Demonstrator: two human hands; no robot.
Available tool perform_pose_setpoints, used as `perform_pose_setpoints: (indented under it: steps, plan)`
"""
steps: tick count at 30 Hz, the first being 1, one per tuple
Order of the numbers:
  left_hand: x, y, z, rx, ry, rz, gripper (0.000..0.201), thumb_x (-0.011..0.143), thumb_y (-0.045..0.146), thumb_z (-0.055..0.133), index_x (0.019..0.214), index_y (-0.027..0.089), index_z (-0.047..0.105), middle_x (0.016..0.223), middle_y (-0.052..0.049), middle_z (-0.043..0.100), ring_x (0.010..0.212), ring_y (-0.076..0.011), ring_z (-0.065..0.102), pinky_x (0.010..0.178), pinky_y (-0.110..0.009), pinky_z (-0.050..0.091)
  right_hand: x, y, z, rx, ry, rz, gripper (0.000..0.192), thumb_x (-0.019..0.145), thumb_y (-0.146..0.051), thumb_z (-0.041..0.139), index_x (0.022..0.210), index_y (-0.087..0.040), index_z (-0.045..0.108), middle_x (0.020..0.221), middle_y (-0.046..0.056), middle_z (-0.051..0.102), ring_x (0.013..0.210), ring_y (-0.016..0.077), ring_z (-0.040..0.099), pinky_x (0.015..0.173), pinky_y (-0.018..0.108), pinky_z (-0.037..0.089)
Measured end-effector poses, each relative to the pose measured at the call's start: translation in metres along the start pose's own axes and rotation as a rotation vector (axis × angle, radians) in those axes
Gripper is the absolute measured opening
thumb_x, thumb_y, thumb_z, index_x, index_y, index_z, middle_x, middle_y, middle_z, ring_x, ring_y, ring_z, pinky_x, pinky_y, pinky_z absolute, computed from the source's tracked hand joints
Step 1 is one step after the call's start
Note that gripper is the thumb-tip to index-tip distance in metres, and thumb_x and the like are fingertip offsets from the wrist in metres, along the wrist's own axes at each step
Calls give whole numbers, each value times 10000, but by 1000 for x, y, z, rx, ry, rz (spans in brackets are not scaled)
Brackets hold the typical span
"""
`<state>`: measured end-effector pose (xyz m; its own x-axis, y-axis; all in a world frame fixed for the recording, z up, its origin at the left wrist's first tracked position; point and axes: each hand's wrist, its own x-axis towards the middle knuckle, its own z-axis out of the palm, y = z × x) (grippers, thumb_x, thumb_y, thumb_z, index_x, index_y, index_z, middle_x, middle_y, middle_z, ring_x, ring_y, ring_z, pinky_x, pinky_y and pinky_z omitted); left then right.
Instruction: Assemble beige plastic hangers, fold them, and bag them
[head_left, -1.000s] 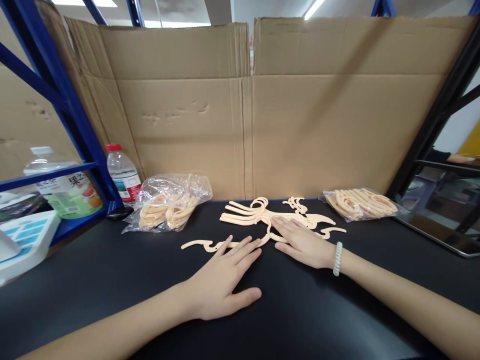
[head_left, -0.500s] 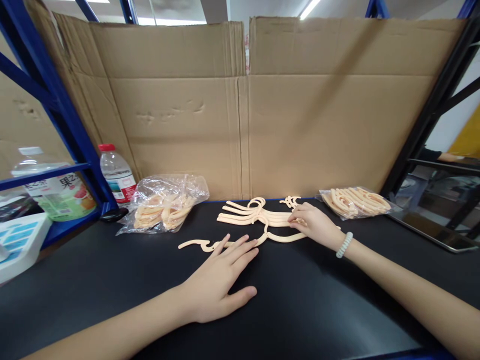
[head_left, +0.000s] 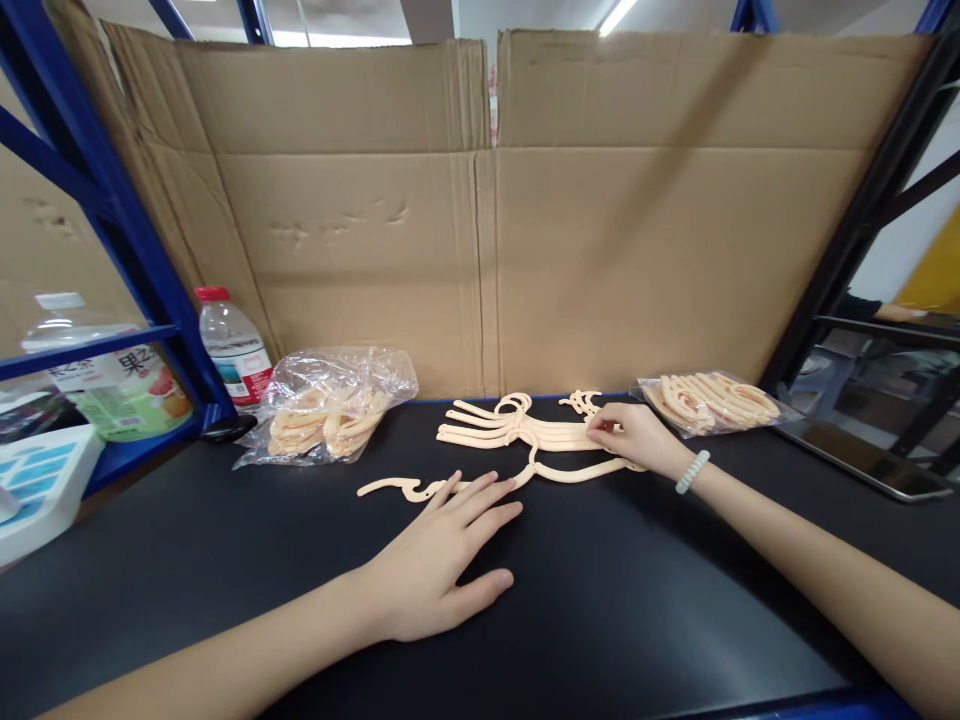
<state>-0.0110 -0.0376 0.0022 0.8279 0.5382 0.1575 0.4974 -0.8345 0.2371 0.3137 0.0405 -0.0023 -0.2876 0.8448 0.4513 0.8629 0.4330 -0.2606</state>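
A tall brown cardboard wall (head_left: pixel 637 220) was seen at the back of the black table (head_left: pixel 562 640), and a bright lamp (head_left: pixel 617 17) was seen high above it. On the left, a clear bottle (head_left: pixel 234 345) with a red cap was seen just beside a blue metal post (head_left: pixel 120 205), near a big jug (head_left: pixel 142 405) with fruit on its label and a white tray (head_left: pixel 45 515) with blue parts. On the right, a flat, dark thing (head_left: pixel 862 455) with a shiny edge was seen near a black post (head_left: pixel 862 220).
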Motion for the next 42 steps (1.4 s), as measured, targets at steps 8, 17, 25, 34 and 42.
perform_pose_setpoints:
  steps: [8,17,25,34,42]
  plan:
    - [3,9,-6,56,7,244,388,908,202,474,1291,174,523,1382,-102,523,1343,-257,382,1127,-447,302,4,44,-4,-87,55,23,264,860,-195,416,897,-153,673,904,107,713,862,250,642,815,391,488]
    - [4,8,-3,24,80,284,348,890,173,488,1229,166,565,1293,-124,590,1266,-268,475,1076,-429,385,8,35,1,-157,-28,-99,277,883,-181,428,961,-187,693,1023,89,700,995,248,610,889,389,487]
    - [5,10,-4,-14,51,249,352,893,174,464,1227,189,571,1301,-107,588,1271,-265,469,1073,-421,384,21,30,3,-251,-79,-34,214,850,-189,521,908,-179,727,946,93,742,877,256,679,803,366,518]
    - [3,8,-2,-44,63,260,353,895,169,463,1230,196,570,1267,-101,610,1250,-264,486,1068,-423,387,23,28,3,-273,-104,-8,193,805,-175,557,802,-221,744,871,61,760,769,235,701,702,316,518]
    - [4,10,-3,-15,50,247,336,903,179,453,1214,184,579,1271,-102,607,1254,-250,480,1070,-404,385,21,27,-7,-232,59,5,216,835,-234,512,788,-175,715,856,103,738,804,254,668,746,353,488]
